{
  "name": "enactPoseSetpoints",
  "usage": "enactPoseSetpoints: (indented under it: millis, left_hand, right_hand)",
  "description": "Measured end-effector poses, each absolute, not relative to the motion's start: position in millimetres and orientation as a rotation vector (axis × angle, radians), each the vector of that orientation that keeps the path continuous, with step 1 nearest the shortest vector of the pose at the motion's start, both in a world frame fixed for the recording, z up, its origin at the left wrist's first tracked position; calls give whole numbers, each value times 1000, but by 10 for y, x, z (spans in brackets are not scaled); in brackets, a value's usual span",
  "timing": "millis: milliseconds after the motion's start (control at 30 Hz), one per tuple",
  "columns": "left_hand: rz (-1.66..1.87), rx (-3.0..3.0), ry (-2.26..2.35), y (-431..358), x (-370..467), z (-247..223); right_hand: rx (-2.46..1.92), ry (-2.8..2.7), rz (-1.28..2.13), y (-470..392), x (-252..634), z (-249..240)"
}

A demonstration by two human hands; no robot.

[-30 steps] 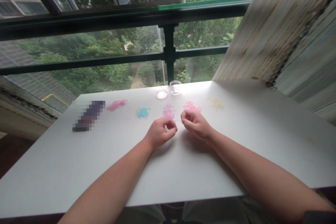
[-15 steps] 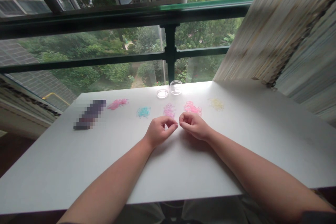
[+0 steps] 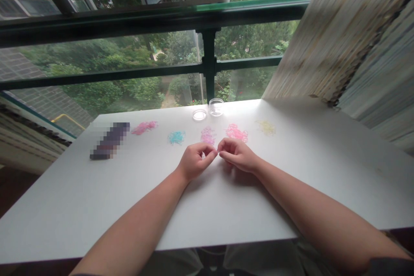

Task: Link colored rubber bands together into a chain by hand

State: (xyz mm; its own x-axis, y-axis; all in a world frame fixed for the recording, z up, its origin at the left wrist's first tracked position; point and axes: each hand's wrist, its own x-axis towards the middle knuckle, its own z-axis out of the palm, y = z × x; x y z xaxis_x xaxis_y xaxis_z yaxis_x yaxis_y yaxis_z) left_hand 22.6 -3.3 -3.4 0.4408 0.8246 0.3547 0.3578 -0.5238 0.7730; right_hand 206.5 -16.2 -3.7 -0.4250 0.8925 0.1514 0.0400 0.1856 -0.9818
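Above the white table, my left hand [image 3: 198, 160] is closed in a pinch, thumb tip against fingertip. My right hand [image 3: 238, 155] pinches too, its fingers curled and its tips almost meeting those of the left. Between the two pinches a thin, pale rubber band [image 3: 218, 152] barely shows; most of it is hidden by the fingertips. Just beyond my hands lie a pile of purple rubber bands [image 3: 208, 134] and a pile of bright pink ones [image 3: 236, 132].
On the white table [image 3: 129, 215] also lie a blue pile [image 3: 176, 137], another pink pile [image 3: 144, 127] and a yellow pile [image 3: 267, 127]. A clear round container [image 3: 216, 107] and its lid [image 3: 199, 115] stand at the back. A blurred dark object [image 3: 110, 141] is left. A curtain [image 3: 300, 43] hangs right.
My right hand has shifted slightly left, closer to the left fingertips. The thin band between the pinches now shows a little. The left hand stays nearly in place.
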Motion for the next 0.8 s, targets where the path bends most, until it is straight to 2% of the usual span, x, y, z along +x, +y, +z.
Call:
enactPoseSetpoints:
  millis: [800]
  left_hand:
    - [993, 2091, 1004, -30, 228, -37]
  right_hand:
    - [-941, -1666, 1325, -161, 2067, -55]
